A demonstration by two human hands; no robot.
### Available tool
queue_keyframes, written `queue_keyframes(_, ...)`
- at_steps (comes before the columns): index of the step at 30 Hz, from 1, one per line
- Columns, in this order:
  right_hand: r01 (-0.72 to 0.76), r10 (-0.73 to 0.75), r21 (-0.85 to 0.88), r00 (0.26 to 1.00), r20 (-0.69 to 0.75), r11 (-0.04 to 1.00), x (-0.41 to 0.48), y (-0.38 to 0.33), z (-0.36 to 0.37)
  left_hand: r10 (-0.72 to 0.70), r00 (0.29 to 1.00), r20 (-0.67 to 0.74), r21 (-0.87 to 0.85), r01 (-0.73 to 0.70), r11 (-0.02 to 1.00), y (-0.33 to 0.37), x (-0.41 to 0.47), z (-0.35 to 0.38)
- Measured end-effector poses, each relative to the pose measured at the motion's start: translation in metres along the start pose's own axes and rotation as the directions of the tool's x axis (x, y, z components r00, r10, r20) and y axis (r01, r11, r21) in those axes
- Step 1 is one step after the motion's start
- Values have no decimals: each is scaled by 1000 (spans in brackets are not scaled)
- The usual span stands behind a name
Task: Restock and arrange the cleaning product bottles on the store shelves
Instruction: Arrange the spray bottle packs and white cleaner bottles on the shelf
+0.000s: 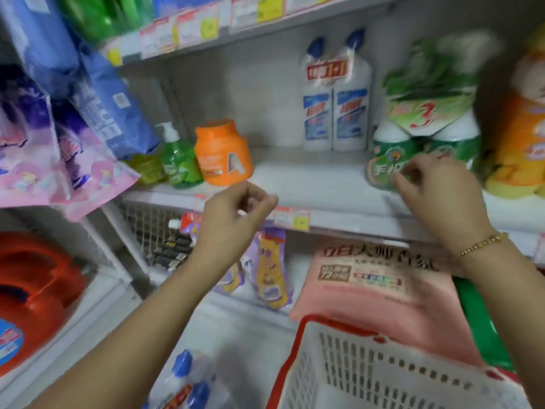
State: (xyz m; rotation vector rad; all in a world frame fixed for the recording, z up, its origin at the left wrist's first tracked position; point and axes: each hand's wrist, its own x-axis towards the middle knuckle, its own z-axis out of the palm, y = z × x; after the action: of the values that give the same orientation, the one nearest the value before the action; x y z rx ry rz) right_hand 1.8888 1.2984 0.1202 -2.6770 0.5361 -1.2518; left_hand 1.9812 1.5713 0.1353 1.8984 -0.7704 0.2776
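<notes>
- My left hand (233, 214) hung in the air in front of the shelf edge (339, 215), fingers loosely curled with nothing in them.
- Just above and beyond that hand stood an orange jar (222, 152), with a green pump bottle (177, 160) touching the jar's left side.
- A price tag (292, 218) sat on the shelf edge just right of my left fingertips.
- My right hand (436, 187), a gold bracelet (483, 243) on its wrist, was raised to the same shelf with bent fingers.
- Its fingertips lay over the label of a green-and-white bottle pack (424, 143). The blur kept me from telling whether they gripped the pack or only met it.
- Between my two hands and further back, a twin pack of white toilet cleaner bottles (336, 107) with blue caps stood upright against the rear of the shelf, well apart from both hands.
- The shelf board between the orange jar and the green pack lay bare in front of that twin pack.
- Below my right forearm was a white basket (383, 376) with a red rim, and a pink bag (383, 290) lay just behind it.
- Under my left forearm, near the bottom of the view, were more blue-capped bottles (185, 376), too blurred to count.
- Purple and yellow refill pouches (269, 276) hung on the lower shelf, just right of my left wrist.
</notes>
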Motion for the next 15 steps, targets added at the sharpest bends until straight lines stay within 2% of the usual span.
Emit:
queue_keyframes(3, -105, 116, -95, 987, 115, 990, -2, 20, 9, -89, 995, 47, -122, 94, 988, 6, 73, 41)
queue_keyframes(7, -178, 199, -226, 977, 72, 958, -7, 18, 20, -219, 966, 138, -194, 244, 950, -5, 146, 96)
queue_keyframes(12, -129, 133, -272, 991, -1, 954, -12, 13, 31, -322, 939, 124, -141, 338, 931, -30, 218, 141)
queue_keyframes(15, -99, 87, -299, 995, -51, 949, -13, 13, 36, -297, 947, 125, -123, 311, 942, -46, 244, 156)
